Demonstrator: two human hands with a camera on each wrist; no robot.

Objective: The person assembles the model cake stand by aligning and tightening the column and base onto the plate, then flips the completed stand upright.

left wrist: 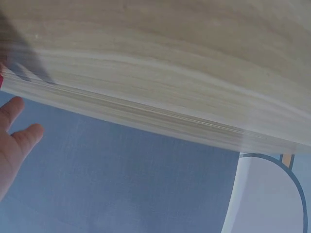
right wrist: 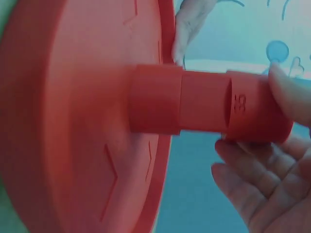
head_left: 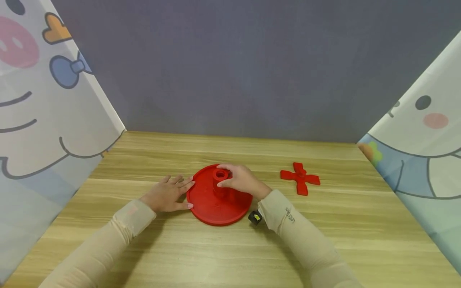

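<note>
A round red plate with a raised rim lies on the table, a stepped red post standing at its middle. The top section of the post is a hollow red sleeve marked "35". My right hand grips this sleeve between thumb and fingers, as the right wrist view also shows. At the plate's left edge, my left hand touches the rim with its fingers spread. Only part of the left hand is visible in the left wrist view.
To the right on the wood-grained table lies a flat red cross-shaped piece with a small knob at its centre. A black wrist camera sits under the right sleeve. A grey panel and cartoon-printed cloths enclose the table.
</note>
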